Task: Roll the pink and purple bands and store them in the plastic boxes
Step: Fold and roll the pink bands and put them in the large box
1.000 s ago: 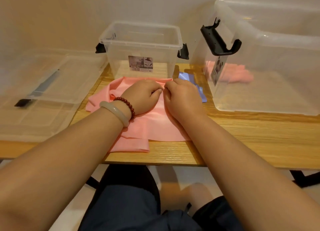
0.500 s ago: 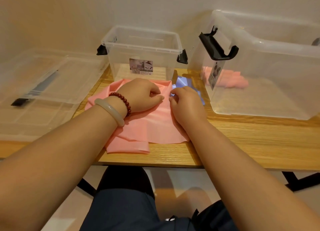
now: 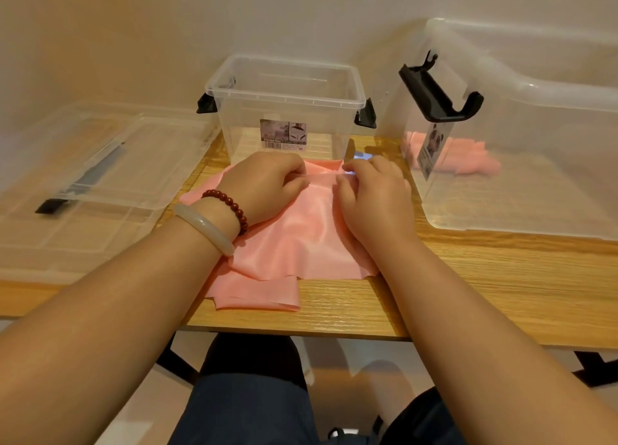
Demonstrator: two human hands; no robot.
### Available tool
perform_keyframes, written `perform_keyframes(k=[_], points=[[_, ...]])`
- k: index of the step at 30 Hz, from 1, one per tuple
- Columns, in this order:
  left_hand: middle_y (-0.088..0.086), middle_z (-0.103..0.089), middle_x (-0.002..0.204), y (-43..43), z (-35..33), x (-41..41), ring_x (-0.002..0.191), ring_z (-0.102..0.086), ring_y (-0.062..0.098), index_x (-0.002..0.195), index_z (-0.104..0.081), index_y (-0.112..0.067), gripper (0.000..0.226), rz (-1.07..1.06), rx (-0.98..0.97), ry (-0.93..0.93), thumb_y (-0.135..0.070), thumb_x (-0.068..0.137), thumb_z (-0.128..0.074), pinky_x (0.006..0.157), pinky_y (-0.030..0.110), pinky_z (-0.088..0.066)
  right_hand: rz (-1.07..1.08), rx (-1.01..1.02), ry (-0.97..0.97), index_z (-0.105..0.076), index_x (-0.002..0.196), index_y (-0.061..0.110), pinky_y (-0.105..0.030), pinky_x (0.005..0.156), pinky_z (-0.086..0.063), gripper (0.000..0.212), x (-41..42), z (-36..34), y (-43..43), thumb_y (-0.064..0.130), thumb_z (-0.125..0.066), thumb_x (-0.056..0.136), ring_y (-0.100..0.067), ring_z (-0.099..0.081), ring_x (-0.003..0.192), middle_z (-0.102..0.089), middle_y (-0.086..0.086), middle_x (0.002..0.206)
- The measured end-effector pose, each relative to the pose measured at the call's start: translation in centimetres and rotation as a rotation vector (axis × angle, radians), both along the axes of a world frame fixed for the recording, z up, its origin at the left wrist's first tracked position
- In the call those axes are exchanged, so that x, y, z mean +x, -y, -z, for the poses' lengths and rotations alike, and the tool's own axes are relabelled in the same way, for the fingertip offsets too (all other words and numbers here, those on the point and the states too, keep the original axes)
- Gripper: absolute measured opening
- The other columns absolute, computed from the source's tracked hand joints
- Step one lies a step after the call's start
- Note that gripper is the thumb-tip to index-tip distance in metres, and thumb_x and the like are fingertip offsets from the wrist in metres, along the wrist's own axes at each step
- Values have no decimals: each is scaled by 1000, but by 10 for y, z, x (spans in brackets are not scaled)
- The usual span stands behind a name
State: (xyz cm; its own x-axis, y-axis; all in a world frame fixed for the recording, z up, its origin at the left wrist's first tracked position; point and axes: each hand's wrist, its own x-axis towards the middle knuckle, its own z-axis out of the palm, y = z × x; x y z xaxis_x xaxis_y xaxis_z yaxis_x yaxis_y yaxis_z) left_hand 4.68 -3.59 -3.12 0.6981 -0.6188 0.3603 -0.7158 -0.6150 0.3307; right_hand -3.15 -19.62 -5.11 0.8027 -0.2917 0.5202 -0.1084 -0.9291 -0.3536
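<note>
From the head view, a pink band [image 3: 301, 240] lies spread and rumpled on the wooden worktop [image 3: 468, 287]. It reaches from just in front of the small clear box [image 3: 247, 127] at the far edge back toward the near edge, where one folded end sticks out. Both hands sit at the band's far edge, side by side and nearly touching. The left hand [image 3: 267, 184] rests knuckles-up on the band with its fingers curled under and its thumb tucked in, pinching a narrow turned-over strip of the pink edge. The right hand [image 3: 371, 194] has its fingers bent close together, and their tips and the thumb nip the same strip a little farther right. A red bead bracelet [image 3: 230, 204] and a pale bangle [image 3: 204, 227] circle the left wrist. A sliver of purple band [image 3: 363, 157] shows just beyond the right fingertips, between the small box and the large clear box [image 3: 535, 127] toward the far right corner; most of it is hidden. Pink rolls [image 3: 468, 160] lie inside the large box near its left wall, whose black latch [image 3: 434, 93] is flipped up. A clear lid [image 3: 110, 163] lies flat past the left edge.
</note>
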Motion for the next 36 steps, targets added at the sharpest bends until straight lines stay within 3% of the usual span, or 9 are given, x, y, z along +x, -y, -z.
perform_keyframes(k=[4, 9, 12, 19, 25, 27, 30, 34, 36], points=[[-10, -56, 74, 3, -3, 1, 72, -51, 12, 91, -61, -19, 13, -9, -47, 2, -30, 95, -55, 61, 27, -36, -28, -74, -21, -70, 96, 12, -33, 76, -25, 17, 0, -7, 0, 18, -55, 92, -29, -51, 100, -60, -6, 96], [-13, -52, 74, 7, -12, 6, 67, -47, 5, 96, -62, -20, 10, -25, -89, 28, -28, 95, -56, 58, 18, -35, -66, 36, 23, -65, 93, 12, -41, 76, -46, 14, 8, -25, 2, 9, -52, 91, -26, -57, 84, -66, -3, 85], [-10, -56, 79, 7, -14, 10, 72, -50, 9, 98, -64, -18, 12, -36, -80, 21, -28, 94, -58, 61, 17, -36, -84, 84, -5, -64, 99, 14, -46, 75, -50, 15, 12, -27, 5, 9, -51, 93, -26, -58, 86, -66, -4, 91], [-10, -58, 74, 9, -6, 5, 68, -50, 8, 91, -68, -18, 11, -42, -56, -2, -26, 93, -60, 61, 25, -36, -88, 75, -111, -65, 113, 14, -40, 78, -49, 25, 5, -7, 16, 23, -45, 100, -23, -57, 96, -65, -4, 103], [-6, -62, 82, 3, -7, 0, 77, -55, 13, 96, -67, -17, 14, -44, -64, -15, -24, 96, -55, 64, 24, -37, -71, 109, -64, -67, 108, 13, -39, 81, -46, 27, -1, -18, 16, 10, -48, 90, -27, -57, 102, -67, -3, 105], [-7, -61, 85, -1, -10, -1, 79, -53, 11, 99, -67, -18, 14, -49, -88, -33, -23, 96, -54, 64, 19, -36, -45, 143, -173, -64, 115, 14, -38, 80, -47, 28, -4, -23, 17, 16, -50, 92, -29, -58, 104, -66, -5, 110], [-6, -62, 88, -6, -14, 2, 83, -54, 11, 102, -68, -16, 16, -41, -98, -37, -22, 97, -54, 72, 24, -38, -19, 155, -357, -55, 131, 18, -39, 87, -49, 42, -8, -25, 17, 28, -59, 90, -31, -54, 115, -60, -7, 125], [-9, -59, 86, -11, -15, 5, 81, -53, 9, 102, -68, -17, 17, -33, -119, -45, -24, 97, -53, 72, 24, -39, 84, 78, -354, -57, 126, 20, -36, 85, -42, 38, -14, -23, 10, 34, -62, 90, -30, -42, 122, -45, -7, 133], [-9, -59, 86, -13, -16, 4, 80, -52, 8, 103, -68, -17, 19, -28, -137, -47, -24, 98, -52, 69, 20, -38, 115, 117, -356, -56, 123, 19, -36, 83, -41, 33, -14, -22, 6, 30, -59, 92, -30, -46, 115, -46, -9, 130]])
